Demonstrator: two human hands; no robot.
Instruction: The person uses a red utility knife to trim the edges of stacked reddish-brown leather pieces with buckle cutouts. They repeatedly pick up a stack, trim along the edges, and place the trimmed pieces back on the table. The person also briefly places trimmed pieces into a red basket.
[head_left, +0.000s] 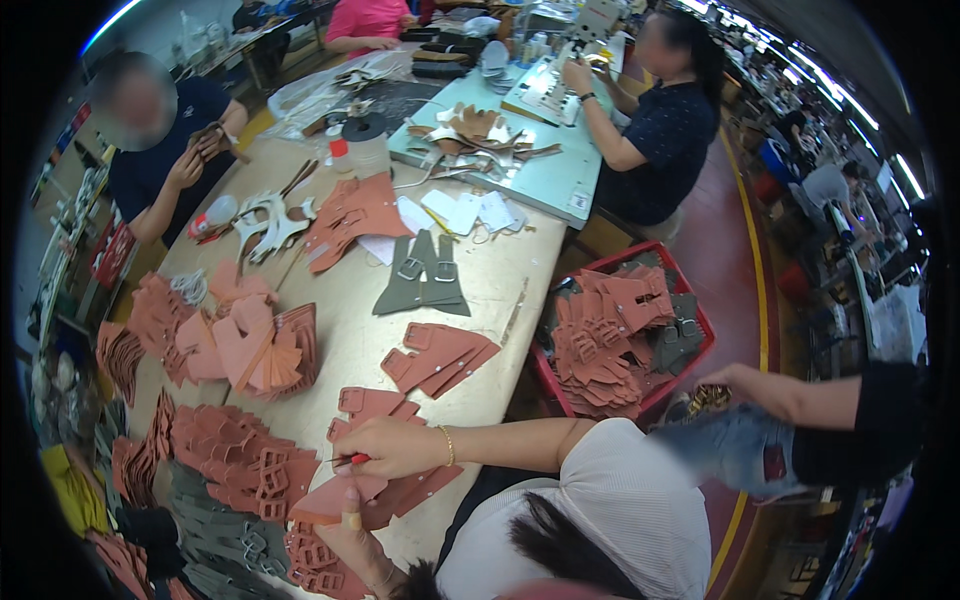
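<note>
My right hand [385, 447], with a gold bracelet on the wrist, grips a thin red-handled tool [350, 459] whose tip points left over a salmon-coloured leather piece [330, 497]. My left hand [352, 545] comes in from the lower edge with a plaster on its thumb. It presses down on that same leather piece. Both hands work at the table's near edge [440, 510]. A stack of buckled salmon straps [365, 403] lies just beyond my right hand.
Piles of salmon and grey strap pieces [235, 465] cover the left of the table, with grey buckled pieces [423, 272] in the middle. A red crate [700, 310] of cut pieces stands at the right, where another person's arm [790, 395] reaches. Two other people sit opposite.
</note>
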